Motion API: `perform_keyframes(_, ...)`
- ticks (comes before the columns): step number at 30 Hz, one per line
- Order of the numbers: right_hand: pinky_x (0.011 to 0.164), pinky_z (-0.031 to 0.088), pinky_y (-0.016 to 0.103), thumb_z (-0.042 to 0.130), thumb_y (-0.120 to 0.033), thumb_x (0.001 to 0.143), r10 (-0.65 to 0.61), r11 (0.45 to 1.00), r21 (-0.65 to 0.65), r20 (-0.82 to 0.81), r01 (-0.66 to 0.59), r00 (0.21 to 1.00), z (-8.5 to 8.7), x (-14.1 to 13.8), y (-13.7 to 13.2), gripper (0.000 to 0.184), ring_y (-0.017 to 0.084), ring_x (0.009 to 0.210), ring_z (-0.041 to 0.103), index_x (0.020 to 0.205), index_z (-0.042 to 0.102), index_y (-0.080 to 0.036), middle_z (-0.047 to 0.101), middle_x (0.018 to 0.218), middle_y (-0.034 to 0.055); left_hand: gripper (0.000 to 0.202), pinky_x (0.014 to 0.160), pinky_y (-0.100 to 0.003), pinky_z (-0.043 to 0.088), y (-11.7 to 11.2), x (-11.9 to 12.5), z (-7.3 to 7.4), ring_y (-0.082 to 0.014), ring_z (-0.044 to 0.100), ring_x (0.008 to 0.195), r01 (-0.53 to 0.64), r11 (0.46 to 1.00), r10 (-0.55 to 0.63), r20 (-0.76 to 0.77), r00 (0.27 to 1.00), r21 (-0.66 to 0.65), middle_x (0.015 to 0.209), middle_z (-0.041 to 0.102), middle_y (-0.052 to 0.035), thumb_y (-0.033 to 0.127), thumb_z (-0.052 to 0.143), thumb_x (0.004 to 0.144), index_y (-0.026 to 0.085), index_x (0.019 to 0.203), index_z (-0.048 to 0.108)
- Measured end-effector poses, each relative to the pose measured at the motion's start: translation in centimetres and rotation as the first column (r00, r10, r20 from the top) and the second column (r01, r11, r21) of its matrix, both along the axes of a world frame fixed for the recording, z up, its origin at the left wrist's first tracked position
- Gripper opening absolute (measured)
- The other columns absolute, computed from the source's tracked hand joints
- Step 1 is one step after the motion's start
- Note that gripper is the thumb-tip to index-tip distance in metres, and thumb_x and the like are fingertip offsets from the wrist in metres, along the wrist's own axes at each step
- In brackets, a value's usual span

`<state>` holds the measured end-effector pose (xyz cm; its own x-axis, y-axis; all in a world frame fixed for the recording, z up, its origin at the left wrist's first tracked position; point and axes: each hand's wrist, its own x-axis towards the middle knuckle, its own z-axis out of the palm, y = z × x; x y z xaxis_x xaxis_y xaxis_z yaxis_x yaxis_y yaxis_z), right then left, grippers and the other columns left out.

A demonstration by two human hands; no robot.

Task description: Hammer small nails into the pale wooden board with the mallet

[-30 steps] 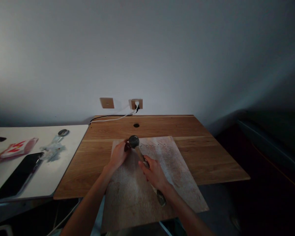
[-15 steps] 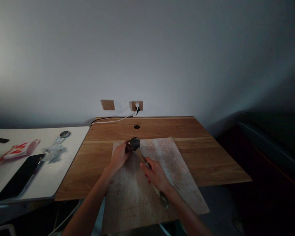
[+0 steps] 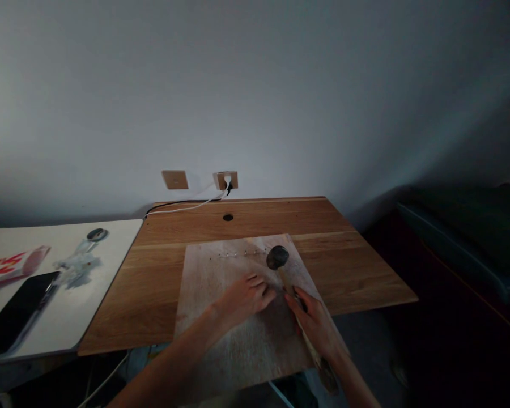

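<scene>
A hammer with a thick dark head and a long handle is gripped in my right hand, its head above the board's upper right part. Several small nails form a row near the far edge of the pale wooden board. My left hand hovers over or rests on the middle of the board, just nearer to me than the row. Its fingers are curled together, and whatever they may hold is hidden.
The board lies on a wooden desk and overhangs its front edge. On a white table at left are a phone, a red-and-white packet and a crumpled plastic bag. Cables run to a wall socket.
My left hand has left the far left end of the row and come back toward me and right. The hammer has swung right with my right hand, uncovering the nails. The view has shifted slightly right.
</scene>
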<state>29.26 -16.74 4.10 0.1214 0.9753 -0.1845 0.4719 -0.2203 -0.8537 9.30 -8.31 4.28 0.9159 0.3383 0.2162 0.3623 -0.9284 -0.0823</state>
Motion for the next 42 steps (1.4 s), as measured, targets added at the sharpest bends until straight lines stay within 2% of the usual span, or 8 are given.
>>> perform_keyframes(5, 0.048, 0.042, 0.025, 0.047, -0.057, 0.093, 0.009, 1.0, 0.005, -0.009, -0.009, 1.0, -0.4, -0.2, -0.1, 0.038, 0.014, 0.046, 0.053, 0.078, 0.052, -0.023, 0.05, 0.057, -0.0054, 0.018, 0.095, -0.035, 0.044, 0.4, -0.1, 0.0, -0.0208, 0.064, 0.098, -0.006, 1.0, 0.006, -0.003, 1.0, -0.012, 0.099, 0.071, -0.0034, 0.015, 0.054, 0.097, 0.022, 0.109, 0.066)
perform_keyframes(9, 0.046, 0.041, 0.024, 0.047, -0.057, 0.094, 0.036, 0.999, -0.003, -0.039, -0.036, 0.999, -0.7, -0.2, 0.0, 0.038, 0.013, 0.048, 0.054, 0.08, 0.054, -0.023, 0.053, 0.059, -0.0048, 0.021, 0.093, -0.036, 0.048, 2.3, -3.6, -0.5, -0.0212, 0.065, 0.102, -0.146, 0.982, 0.163, 0.14, 0.977, -0.123, 0.103, 0.072, -0.003, 0.016, 0.058, 0.094, 0.024, 0.111, 0.067)
perform_keyframes(11, 0.047, 0.042, 0.023, 0.048, -0.057, 0.094, 0.047, 0.999, 0.007, -0.035, -0.047, 0.998, -0.7, -0.3, 0.1, 0.038, 0.013, 0.048, 0.054, 0.079, 0.054, -0.022, 0.054, 0.059, -0.0044, 0.02, 0.092, -0.037, 0.05, 3.7, -6.3, -1.0, -0.0211, 0.066, 0.098, -0.297, 0.923, 0.359, 0.272, 0.893, -0.243, 0.101, 0.073, -0.0033, 0.015, 0.057, 0.092, 0.023, 0.106, 0.07)
perform_keyframes(13, 0.047, 0.043, 0.023, 0.049, -0.056, 0.094, 0.054, 0.998, 0.017, -0.041, -0.053, 0.998, -0.7, -0.5, 0.1, 0.038, 0.013, 0.048, 0.054, 0.078, 0.054, -0.022, 0.054, 0.059, -0.0044, 0.019, 0.088, -0.034, 0.053, 5.1, -9.0, -1.6, -0.0198, 0.068, 0.093, -0.437, 0.804, 0.579, 0.367, 0.728, -0.403, 0.098, 0.074, -0.0036, 0.016, 0.056, 0.091, 0.023, 0.102, 0.07)
perform_keyframes(16, 0.045, 0.042, 0.023, 0.048, -0.056, 0.094, 0.072, 0.997, 0.012, -0.088, -0.071, 0.993, -1.0, -1.2, 0.4, 0.037, 0.012, 0.046, 0.052, 0.081, 0.055, -0.022, 0.052, 0.058, -0.0053, 0.016, 0.084, -0.033, 0.055, 6.5, -11.7, -2.5, -0.0188, 0.07, 0.086, -0.497, 0.677, 0.727, 0.384, 0.569, -0.544, 0.097, 0.075, -0.0031, 0.022, 0.058, 0.089, 0.022, 0.099, 0.07)
perform_keyframes(22, 0.042, 0.04, 0.022, 0.05, -0.056, 0.094, 0.146, 0.989, 0.028, -0.135, -0.143, 0.98, -1.4, -3.0, 1.2, 0.039, 0.012, 0.045, 0.051, 0.097, 0.061, -0.019, 0.05, 0.056, -0.0068, 0.014, 0.086, -0.034, 0.055, 7.0, -12.1, -3.8, -0.02, 0.071, 0.088, -0.472, 0.661, 0.733, 0.365, 0.574, -0.584, 0.097, 0.076, -0.0038, 0.022, 0.06, 0.086, 0.022, 0.095, 0.071)
perform_keyframes(35, 0.04, 0.04, 0.02, 0.051, -0.055, 0.095, 0.247, 0.969, 0.055, -0.156, -0.241, 0.956, -0.4, -5.8, 2.9, 0.036, 0.009, 0.041, 0.05, 0.089, 0.059, -0.02, 0.051, 0.059, -0.0072, 0.015, 0.088, -0.036, 0.053, 6.9, -11.8, -4.1, -0.0215, 0.069, 0.092, -0.466, 0.677, 0.716, 0.361, 0.598, -0.57, 0.101, 0.074, -0.0049, 0.022, 0.057, 0.088, 0.023, 0.098, 0.069)
perform_keyframes(42, 0.038, 0.039, 0.019, 0.053, -0.053, 0.095, 0.275, 0.961, 0.066, -0.18, -0.268, 0.944, -0.2, -7.7, 4.3, 0.034, 0.008, 0.041, 0.048, 0.086, 0.058, -0.02, 0.05, 0.057, -0.0079, 0.012, 0.079, -0.031, 0.053, 6.9, -11.8, -3.8, -0.0177, 0.067, 0.08, -0.42, 0.685, 0.701, 0.38, 0.604, -0.595, 0.095, 0.069, -0.0043, 0.019, 0.057, 0.087, 0.021, 0.091, 0.068)
